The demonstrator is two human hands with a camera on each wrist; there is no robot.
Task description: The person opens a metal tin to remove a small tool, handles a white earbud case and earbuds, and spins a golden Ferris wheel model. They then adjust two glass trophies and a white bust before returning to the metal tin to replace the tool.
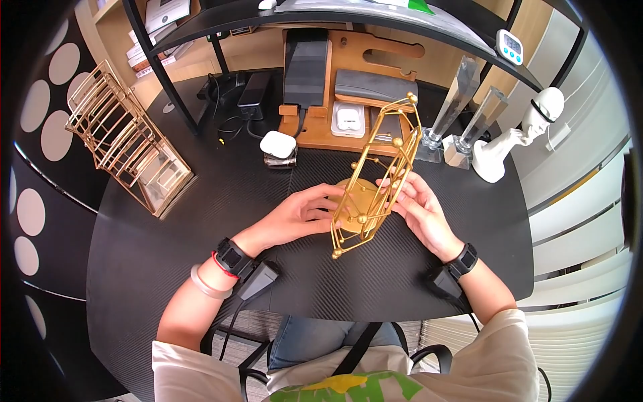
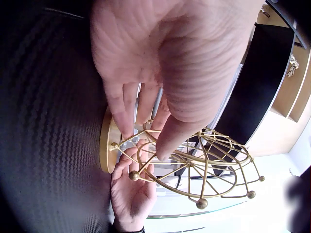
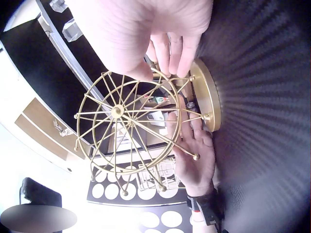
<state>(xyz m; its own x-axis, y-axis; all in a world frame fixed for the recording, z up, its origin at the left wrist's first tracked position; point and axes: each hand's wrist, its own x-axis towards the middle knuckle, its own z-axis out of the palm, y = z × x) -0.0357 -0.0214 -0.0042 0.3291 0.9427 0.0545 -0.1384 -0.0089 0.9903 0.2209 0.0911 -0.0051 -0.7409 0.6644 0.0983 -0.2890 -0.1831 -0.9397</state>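
A gold wire Ferris wheel ornament [image 1: 397, 143] stands on its round gold base [image 1: 355, 194] on the desk, between both hands. My left hand [image 1: 298, 213] holds its lower part from the left, thumb and fingers about the wires just above the base. From the right, my right hand [image 1: 426, 218] grips the lower rim and support near the base. Small gold balls dot the wheel's rim, and its hub [image 3: 117, 111] and spokes show side-on in the right wrist view. Fingertips of both hands are partly hidden behind the wires.
A wooden organizer [image 1: 341, 43] stands behind with a phone, grey case and earbuds box. Crystal trophies [image 1: 455, 97] and a white head figurine [image 1: 536, 114] stand at the back right. A gold wire rack [image 1: 127, 144] is at the left. A black shelf [image 1: 388, 27] spans the back.
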